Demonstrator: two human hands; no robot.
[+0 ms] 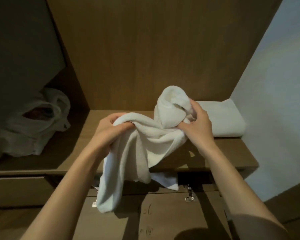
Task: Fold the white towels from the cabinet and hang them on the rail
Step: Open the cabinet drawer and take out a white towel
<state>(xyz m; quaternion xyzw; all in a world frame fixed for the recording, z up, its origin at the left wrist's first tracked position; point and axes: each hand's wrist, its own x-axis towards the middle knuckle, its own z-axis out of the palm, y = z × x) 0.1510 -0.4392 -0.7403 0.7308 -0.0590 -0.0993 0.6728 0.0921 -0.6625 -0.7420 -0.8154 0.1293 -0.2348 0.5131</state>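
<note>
Storage spot in a home or hotel rm, can't tell which: inside of a built-in wardrobe (145, 40). Brown wood-grain back panel (180, 58) fills top centre. Wood shelf (232, 149) runs across mid frame w/ a folded white towel (220, 118) at centre right. 2nd compartment at left holds a plastic bag (42, 122). Metal hinge (190, 198) on a lower door, bottom centre. Pale wall (275, 101) at right.

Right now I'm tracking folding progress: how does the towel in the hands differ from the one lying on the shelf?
The held towel is crumpled and bunched; the shelf towel is folded flat into a rectangle. The held towel hangs from the left hand and right hand, drooping below the shelf; the shelf towel lies untouched beside the right wall. Both are white.
</note>
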